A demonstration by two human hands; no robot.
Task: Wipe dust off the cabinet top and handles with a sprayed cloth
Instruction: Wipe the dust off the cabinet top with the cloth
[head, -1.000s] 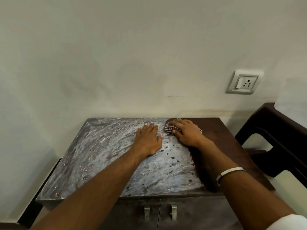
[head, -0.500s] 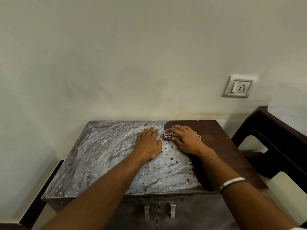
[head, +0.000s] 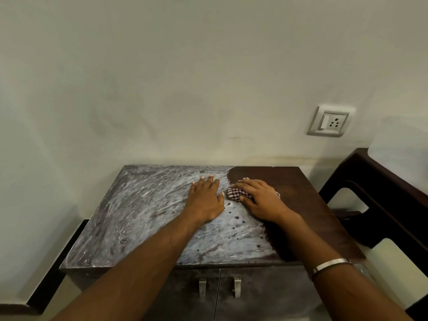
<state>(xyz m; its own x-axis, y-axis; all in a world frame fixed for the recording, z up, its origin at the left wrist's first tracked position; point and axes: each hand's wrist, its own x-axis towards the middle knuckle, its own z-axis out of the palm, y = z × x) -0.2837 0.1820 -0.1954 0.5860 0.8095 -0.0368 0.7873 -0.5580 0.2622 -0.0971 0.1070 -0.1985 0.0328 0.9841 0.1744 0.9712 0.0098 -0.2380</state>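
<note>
Since the earlier frame, right hand (head: 261,200) and cloth (head: 236,193) have shifted slightly nearer along the dust edge on the cabinet top (head: 143,218). Its fingers press the cloth flat. Left hand (head: 206,200) rests spread, palm down, just beside.

The cabinet top (head: 143,218) is streaked whitish-grey with dust and dotted with dark specks over most of its width, while its right strip shows plain dark brown wood. The cloth (head: 236,193) is checked — dark maroon and white — and the two handles (head: 218,287) are dull silver against grey-filmed doors. Behind, the wall (head: 185,77) is pale greenish-cream, its socket plate (head: 330,121) white; the bangle (head: 330,265) is silver — the chair (head: 389,193) dark brown.
</note>
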